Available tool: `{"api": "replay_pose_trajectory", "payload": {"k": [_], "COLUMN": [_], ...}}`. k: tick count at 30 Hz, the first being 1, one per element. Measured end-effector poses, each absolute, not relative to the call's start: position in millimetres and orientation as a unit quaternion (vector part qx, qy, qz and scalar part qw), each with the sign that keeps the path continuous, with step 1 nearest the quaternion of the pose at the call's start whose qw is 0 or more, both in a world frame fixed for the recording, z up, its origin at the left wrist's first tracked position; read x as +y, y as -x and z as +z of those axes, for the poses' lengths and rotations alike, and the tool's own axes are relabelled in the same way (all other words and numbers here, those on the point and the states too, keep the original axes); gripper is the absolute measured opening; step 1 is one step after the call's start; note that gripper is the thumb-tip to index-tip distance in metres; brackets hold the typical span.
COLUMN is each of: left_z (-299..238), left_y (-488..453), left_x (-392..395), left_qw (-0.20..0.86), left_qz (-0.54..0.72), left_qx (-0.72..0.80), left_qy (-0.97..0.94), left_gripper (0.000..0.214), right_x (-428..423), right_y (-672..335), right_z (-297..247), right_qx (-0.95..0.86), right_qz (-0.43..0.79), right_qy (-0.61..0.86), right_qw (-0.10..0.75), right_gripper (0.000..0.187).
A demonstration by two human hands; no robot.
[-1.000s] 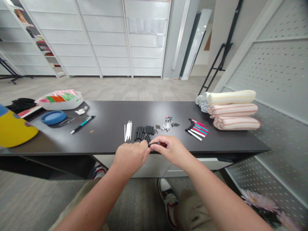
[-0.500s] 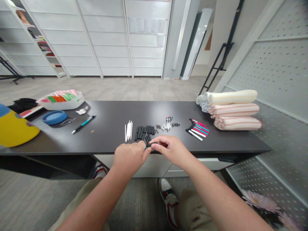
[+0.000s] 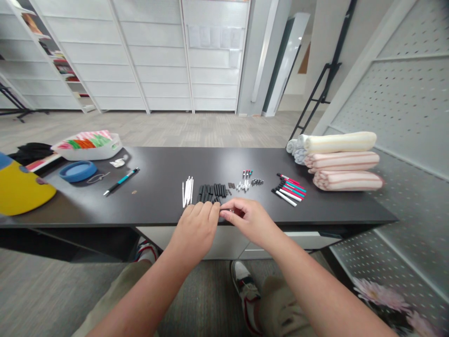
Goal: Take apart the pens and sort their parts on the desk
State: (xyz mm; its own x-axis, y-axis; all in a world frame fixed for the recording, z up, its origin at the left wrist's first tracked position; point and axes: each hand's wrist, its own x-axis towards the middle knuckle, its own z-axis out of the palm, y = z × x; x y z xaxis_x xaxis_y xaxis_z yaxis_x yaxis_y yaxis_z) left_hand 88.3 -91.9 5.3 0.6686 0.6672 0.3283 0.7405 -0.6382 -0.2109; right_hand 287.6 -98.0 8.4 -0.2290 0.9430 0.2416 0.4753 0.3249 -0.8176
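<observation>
At the table's front edge my two hands meet around a slim dark pen, mostly hidden by the fingers. My left hand is closed over its left part, knuckles up. My right hand pinches the other end between thumb and fingers. Just beyond lie black tubular pen grips in a group. White refills lie to their left. On the right are small dark pieces, clear pieces, metal tips and short coloured pieces.
Red, teal and white pen barrels lie right, before rolled towels. To the left are a teal-and-black pen, a blue ring-shaped object, a white basket and a yellow object. The dark table ends near my wrists.
My left hand has turned and closed further over the pen, hiding the teal bit and black section that showed between the hands. My right hand has barely moved.
</observation>
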Motion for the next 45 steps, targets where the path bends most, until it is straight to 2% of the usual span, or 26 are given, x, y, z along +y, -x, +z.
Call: {"api": "replay_pose_trajectory", "payload": {"k": [12, 28, 36, 42, 45], "left_z": [6, 12, 8, 15, 20], "left_y": [-85, -89, -87, -82, -80], "left_x": [-100, -101, -100, -98, -101], "left_qw": [0.137, 0.128, 0.111, 0.049, 0.052], "left_qz": [-0.096, -0.100, -0.097, -0.090, -0.068], "left_qx": [-0.447, -0.487, -0.514, -0.449, -0.471], "left_qy": [0.879, 0.858, 0.845, 0.887, 0.878], "left_gripper": [0.027, 0.031, 0.041, 0.033, 0.038], "right_x": [-102, -101, -101, -103, -102], "right_y": [-287, -289, -289, -291, -292], "right_z": [10, 11, 8, 8, 7], "right_qx": [-0.689, -0.704, -0.696, -0.659, -0.649], "right_qz": [0.383, 0.359, 0.355, 0.401, 0.417], "right_qy": [0.477, 0.478, 0.473, 0.480, 0.480], "right_qw": [0.388, 0.384, 0.408, 0.417, 0.417], "right_gripper": [0.022, 0.023, 0.025, 0.036, 0.040]}}
